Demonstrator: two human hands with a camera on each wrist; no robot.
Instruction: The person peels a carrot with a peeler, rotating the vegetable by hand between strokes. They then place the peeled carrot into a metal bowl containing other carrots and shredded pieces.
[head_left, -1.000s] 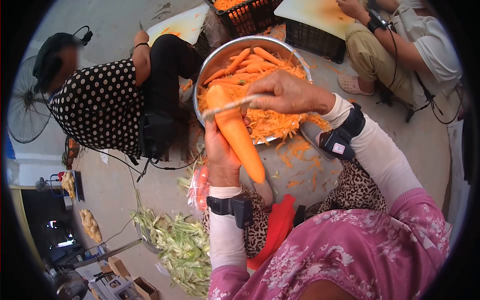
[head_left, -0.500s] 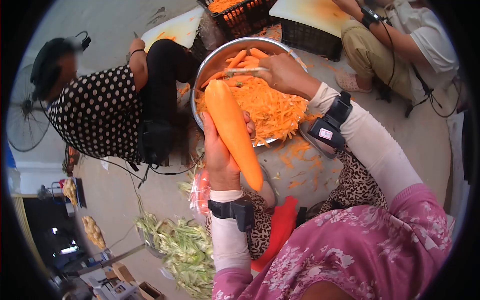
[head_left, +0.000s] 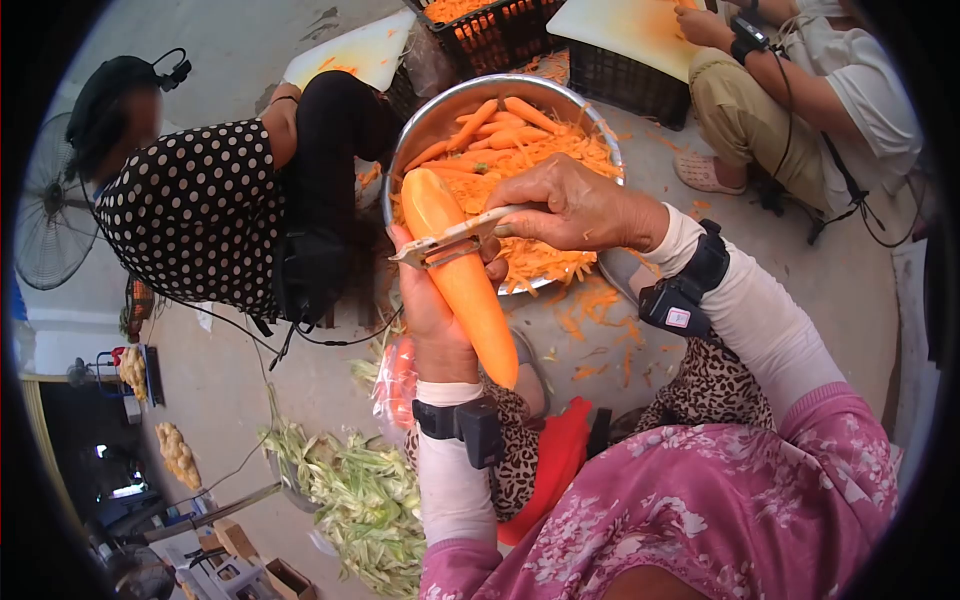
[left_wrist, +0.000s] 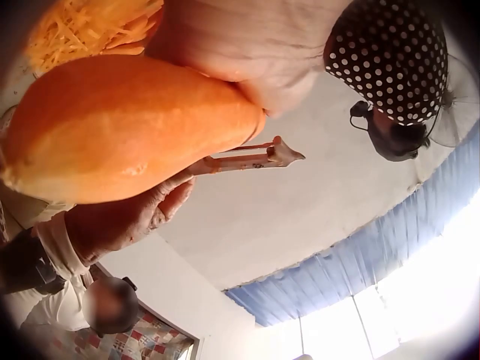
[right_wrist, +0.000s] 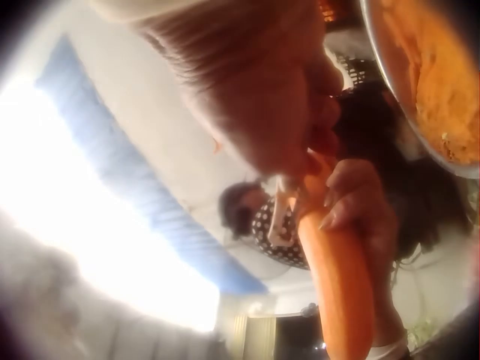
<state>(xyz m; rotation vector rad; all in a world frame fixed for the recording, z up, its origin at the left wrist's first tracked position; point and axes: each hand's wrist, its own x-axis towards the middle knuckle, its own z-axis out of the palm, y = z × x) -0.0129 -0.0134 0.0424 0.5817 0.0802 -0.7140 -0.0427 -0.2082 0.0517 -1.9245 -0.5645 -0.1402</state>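
Observation:
A large peeled carrot (head_left: 462, 275) stands tilted over the metal bowl (head_left: 440, 105), thick end up. My left hand (head_left: 437, 300) grips it from behind around the middle. My right hand (head_left: 575, 210) pinches a metal peeler (head_left: 445, 242), whose blade lies across the carrot just below its top. In the left wrist view the carrot (left_wrist: 124, 127) fills the upper left and the peeler (left_wrist: 251, 157) pokes out beside it. The right wrist view shows the carrot (right_wrist: 341, 277) with left-hand fingers (right_wrist: 352, 199) curled round it.
The bowl holds orange peelings and several whole carrots (head_left: 500, 125). A person in a dotted top (head_left: 200, 210) squats at left, another person (head_left: 800, 90) sits at upper right by a cutting board (head_left: 620, 25). Green husks (head_left: 365, 495) lie on the floor below.
My right hand came back from over the bowl and set the peeler across the carrot near its top. The left hand kept hold of the carrot, shifting it slightly.

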